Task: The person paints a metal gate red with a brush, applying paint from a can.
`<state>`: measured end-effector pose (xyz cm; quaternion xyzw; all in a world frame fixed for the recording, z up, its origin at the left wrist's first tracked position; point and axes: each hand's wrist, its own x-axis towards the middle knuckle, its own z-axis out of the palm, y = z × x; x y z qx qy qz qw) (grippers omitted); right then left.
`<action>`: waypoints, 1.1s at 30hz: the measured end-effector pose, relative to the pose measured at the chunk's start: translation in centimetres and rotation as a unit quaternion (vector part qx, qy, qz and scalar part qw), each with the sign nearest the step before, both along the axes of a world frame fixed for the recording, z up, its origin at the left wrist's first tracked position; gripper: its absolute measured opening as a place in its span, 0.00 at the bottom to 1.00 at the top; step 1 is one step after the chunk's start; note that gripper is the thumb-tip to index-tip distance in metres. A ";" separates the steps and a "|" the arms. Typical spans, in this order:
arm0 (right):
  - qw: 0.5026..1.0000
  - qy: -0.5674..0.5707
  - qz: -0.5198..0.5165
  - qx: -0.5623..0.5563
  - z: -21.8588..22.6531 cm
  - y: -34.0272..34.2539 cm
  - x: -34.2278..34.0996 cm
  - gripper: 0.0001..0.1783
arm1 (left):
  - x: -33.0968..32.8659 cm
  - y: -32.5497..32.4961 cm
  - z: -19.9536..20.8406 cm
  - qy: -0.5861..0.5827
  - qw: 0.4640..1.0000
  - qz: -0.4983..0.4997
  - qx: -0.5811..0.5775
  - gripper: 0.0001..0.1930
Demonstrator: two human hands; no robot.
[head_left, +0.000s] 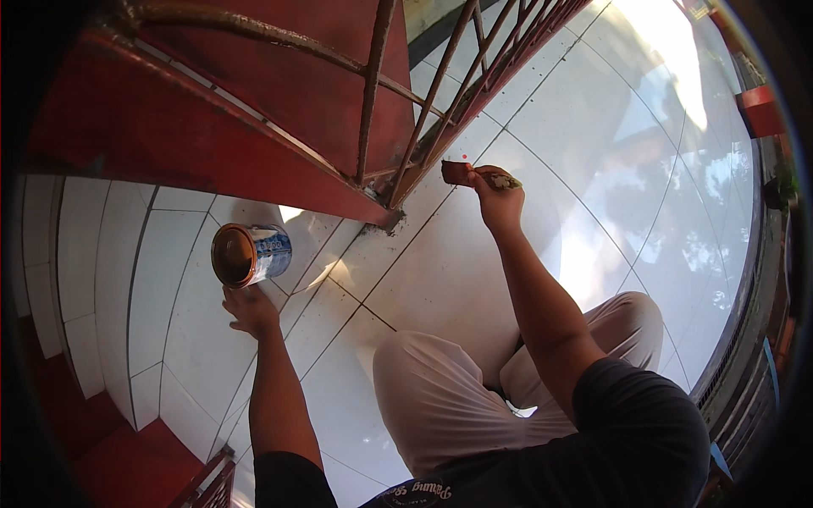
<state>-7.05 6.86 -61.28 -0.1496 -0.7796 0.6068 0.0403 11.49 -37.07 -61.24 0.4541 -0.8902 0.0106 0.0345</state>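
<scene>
My right hand is closed around a paintbrush. Its broad reddish-brown head points left, close to the lower rail of a brown metal grille, with a gap between them. A paint-smeared part of the brush shows past my fingers. At the left, my left hand is against the near side of a paint can and appears to grip it. Some fingers are hidden by the can; others stick out beside it. The can is lidless with a brown-orange rim and a blue-and-white label. Whether it rests on the floor cannot be told.
A red panel and the grille meet at a post foot on white floor tiles. Small dark specks lie near the post. My bent legs are below. White-tiled steps lie left, and bright reflections fall at right.
</scene>
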 end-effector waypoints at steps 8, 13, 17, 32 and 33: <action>0.877 -0.199 -0.062 -0.432 10.5 0.4 8.2 0.16 | 0.4 -0.7 0.2 -0.026 0.999 0.008 -0.028 0.29; 0.894 -0.108 0.129 -0.416 18.5 -7.3 9.9 0.08 | 0.6 -0.5 0.9 -0.016 0.998 0.036 -0.038 0.29; 0.895 0.006 0.271 -0.355 21.6 -12.5 11.2 0.09 | 0.6 0.1 1.2 -0.001 0.999 0.022 -0.028 0.29; 0.798 0.266 0.530 0.106 22.5 -31.7 3.4 0.08 | 1.4 -0.4 1.7 0.037 0.999 0.035 0.011 0.27; 0.797 0.265 0.533 0.105 22.2 -32.2 3.2 0.08 | 1.3 -0.4 1.5 0.036 0.999 0.038 0.013 0.27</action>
